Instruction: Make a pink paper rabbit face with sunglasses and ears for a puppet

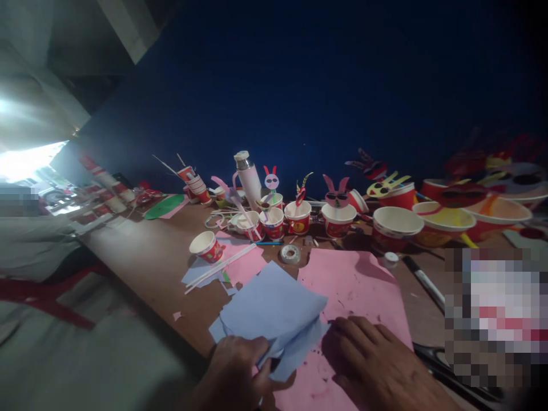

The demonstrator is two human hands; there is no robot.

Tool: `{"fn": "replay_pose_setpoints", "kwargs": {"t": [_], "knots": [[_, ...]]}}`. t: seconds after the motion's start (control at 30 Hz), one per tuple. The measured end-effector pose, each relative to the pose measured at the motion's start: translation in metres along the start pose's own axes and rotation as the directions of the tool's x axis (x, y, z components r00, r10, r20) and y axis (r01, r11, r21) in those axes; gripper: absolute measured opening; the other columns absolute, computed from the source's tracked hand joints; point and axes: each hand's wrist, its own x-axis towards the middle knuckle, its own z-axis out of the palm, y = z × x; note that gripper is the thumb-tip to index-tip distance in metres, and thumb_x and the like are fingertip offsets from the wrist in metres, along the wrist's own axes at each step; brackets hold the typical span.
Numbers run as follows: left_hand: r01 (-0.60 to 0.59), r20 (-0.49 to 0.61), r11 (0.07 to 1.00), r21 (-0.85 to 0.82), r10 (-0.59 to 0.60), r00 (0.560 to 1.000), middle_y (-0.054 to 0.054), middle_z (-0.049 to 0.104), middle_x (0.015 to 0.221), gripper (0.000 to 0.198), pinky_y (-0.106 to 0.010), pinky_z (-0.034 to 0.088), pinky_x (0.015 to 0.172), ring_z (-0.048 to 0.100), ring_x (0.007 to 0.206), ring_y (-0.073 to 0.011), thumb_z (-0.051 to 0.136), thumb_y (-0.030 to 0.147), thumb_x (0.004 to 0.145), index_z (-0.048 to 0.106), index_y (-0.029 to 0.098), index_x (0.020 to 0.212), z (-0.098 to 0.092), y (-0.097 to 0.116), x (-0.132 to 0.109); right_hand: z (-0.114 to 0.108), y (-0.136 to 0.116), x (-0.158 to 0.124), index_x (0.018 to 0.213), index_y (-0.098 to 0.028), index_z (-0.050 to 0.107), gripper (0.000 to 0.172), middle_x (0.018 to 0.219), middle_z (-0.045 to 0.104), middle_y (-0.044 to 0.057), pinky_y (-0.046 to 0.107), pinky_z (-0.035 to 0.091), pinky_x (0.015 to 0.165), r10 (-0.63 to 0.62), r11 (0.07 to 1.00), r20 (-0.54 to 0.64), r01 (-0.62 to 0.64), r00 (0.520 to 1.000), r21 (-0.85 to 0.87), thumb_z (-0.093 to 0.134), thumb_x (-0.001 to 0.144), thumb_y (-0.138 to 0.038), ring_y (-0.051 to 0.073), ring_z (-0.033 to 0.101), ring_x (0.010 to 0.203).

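Note:
My left hand [237,365] is closed on the near edge of a folded sheet of blue paper [274,302], thumb against forefinger. What lies deeper inside that grip is hidden. Flat on a large pink sheet [351,285], my right hand [372,357] rests with its fingers stretched forward, just right of the blue paper. The pink sheet has dark marks on it. Beside my right wrist lies a black-handled tool [445,365], partly covered by a pixelated patch.
Red-and-white paper cups [338,220] line the back, several holding paper rabbit figures [336,191]. A roll of tape [290,254], white sticks [220,268], a tilted cup [206,246] and a marker [423,282] lie nearer. Behind stands a pink flask [248,180]. A red chair [47,294] is left.

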Motion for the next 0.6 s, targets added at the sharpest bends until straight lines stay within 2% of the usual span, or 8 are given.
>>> {"fn": "replay_pose_setpoints", "kwargs": {"t": [0.17, 0.3, 0.43, 0.6], "knots": [[0.01, 0.087, 1.0, -0.023, -0.008, 0.996, -0.005, 0.065, 0.062, 0.019, -0.027, 0.034, 0.053, 0.062, 0.063, -0.0218, 0.048, 0.027, 0.078, 0.063, 0.022, 0.067, -0.004, -0.002, -0.004, 0.002, 0.002, -0.003, 0.105, -0.029, 0.06, 0.037, 0.111, 0.066, 0.0, 0.041, 0.046, 0.079, -0.009, 1.0, 0.017, 0.009, 1.0, 0.013, 0.068, 0.071, -0.038, 0.025, 0.058, 0.098], [0.042, 0.056, 0.999, -0.02, -0.04, 0.998, -0.006, 0.067, 0.068, 0.02, -0.029, 0.036, 0.059, 0.063, 0.07, -0.0239, 0.045, 0.028, 0.08, 0.063, 0.021, 0.073, -0.003, -0.005, 0.003, 0.007, 0.008, -0.005, 0.106, -0.03, 0.06, 0.037, 0.107, 0.067, 0.001, 0.04, 0.049, 0.074, -0.065, 0.998, 0.06, 0.066, 0.996, -0.016, 0.067, 0.071, -0.039, 0.026, 0.061, 0.096], [0.065, 0.074, 0.996, -0.066, -0.06, 0.995, -0.005, 0.068, 0.071, 0.022, -0.028, 0.039, 0.061, 0.064, 0.071, -0.0233, 0.044, 0.029, 0.081, 0.064, 0.022, 0.077, -0.006, -0.003, 0.013, 0.008, 0.014, -0.003, 0.11, -0.031, 0.058, 0.037, 0.106, 0.069, -0.001, 0.038, 0.052, 0.068, -0.135, 0.988, 0.046, 0.138, 0.99, -0.074, 0.063, 0.074, -0.035, 0.025, 0.063, 0.093], [0.073, 0.077, 0.981, -0.18, -0.06, 0.995, -0.004, 0.069, 0.073, 0.022, -0.029, 0.041, 0.066, 0.064, 0.073, -0.023, 0.047, 0.034, 0.08, 0.066, 0.023, 0.081, -0.007, 0.002, 0.017, 0.013, 0.014, -0.003, 0.107, -0.031, 0.059, 0.031, 0.104, 0.069, 0.001, 0.038, 0.052, 0.065, -0.144, 0.981, 0.015, 0.145, 0.989, -0.128, 0.058, 0.076, -0.033, 0.026, 0.063, 0.089]]}}
